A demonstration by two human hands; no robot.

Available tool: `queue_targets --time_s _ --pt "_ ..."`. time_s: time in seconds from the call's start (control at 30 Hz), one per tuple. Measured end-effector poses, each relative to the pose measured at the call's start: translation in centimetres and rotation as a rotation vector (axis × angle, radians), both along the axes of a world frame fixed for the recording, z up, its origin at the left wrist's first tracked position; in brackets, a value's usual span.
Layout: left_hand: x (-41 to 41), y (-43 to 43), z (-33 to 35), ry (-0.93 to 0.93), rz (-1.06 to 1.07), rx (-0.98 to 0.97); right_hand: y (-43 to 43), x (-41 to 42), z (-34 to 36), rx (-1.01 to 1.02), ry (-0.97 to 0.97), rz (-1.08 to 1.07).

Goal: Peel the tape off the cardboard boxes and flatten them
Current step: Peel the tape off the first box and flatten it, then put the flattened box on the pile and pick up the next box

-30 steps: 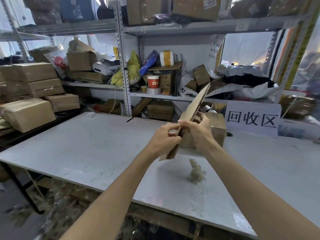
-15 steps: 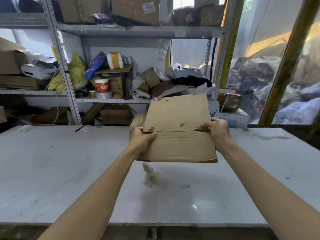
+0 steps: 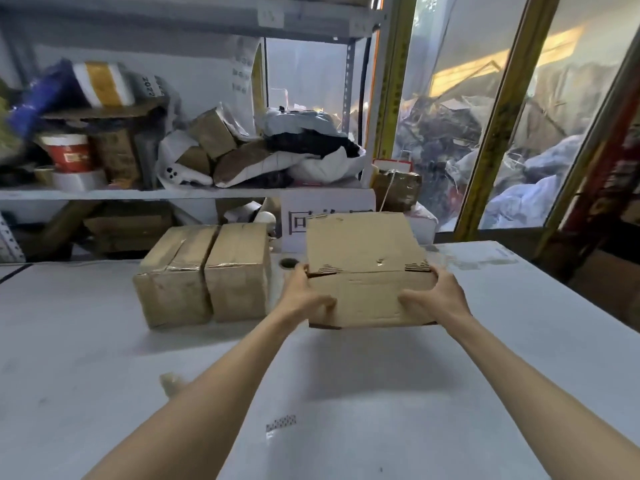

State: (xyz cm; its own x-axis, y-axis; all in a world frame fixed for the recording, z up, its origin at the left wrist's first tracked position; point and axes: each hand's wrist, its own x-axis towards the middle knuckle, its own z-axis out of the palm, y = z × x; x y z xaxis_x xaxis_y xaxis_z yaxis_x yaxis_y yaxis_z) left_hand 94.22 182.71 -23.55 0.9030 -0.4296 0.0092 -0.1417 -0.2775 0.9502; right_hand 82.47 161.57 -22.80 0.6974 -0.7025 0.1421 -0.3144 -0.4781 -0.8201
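Scrap of peeled tape (image 3: 170, 382) sits on the bench (image 3: 104, 375) nearest me, and since a second ago I've swung the flattened box (image 3: 367, 271) toward the back, so it looks ready to drop. Left hand (image 3: 304, 296) and right hand (image 3: 438, 294) reach out, fingers clamped on its side edges, holding it over the bench just right of two taped boxes (image 3: 204, 271) awaiting their turn.
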Motion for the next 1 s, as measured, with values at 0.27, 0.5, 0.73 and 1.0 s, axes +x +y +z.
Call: queue_targets --time_s 0.27,0.5,0.73,1.0 --pt "5.6 -3.1 -6.3 -0.173 0.0 0.34 -3.2 6.9 -6.5 0.033 0.146 0.083" --pt "7.7 -3.7 -10.1 -0.312 -0.047 0.639 -2.7 10.2 -10.3 -0.229 0.358 0.043" --pt "5.3 -4.1 -7.7 -0.584 -0.13 0.809 1.3 10.6 -7.0 -0.572 0.49 0.178" --pt "4.0 6.3 1.5 -0.5 -0.171 0.865 10.4 11.5 -0.9 -0.525 0.355 0.337"
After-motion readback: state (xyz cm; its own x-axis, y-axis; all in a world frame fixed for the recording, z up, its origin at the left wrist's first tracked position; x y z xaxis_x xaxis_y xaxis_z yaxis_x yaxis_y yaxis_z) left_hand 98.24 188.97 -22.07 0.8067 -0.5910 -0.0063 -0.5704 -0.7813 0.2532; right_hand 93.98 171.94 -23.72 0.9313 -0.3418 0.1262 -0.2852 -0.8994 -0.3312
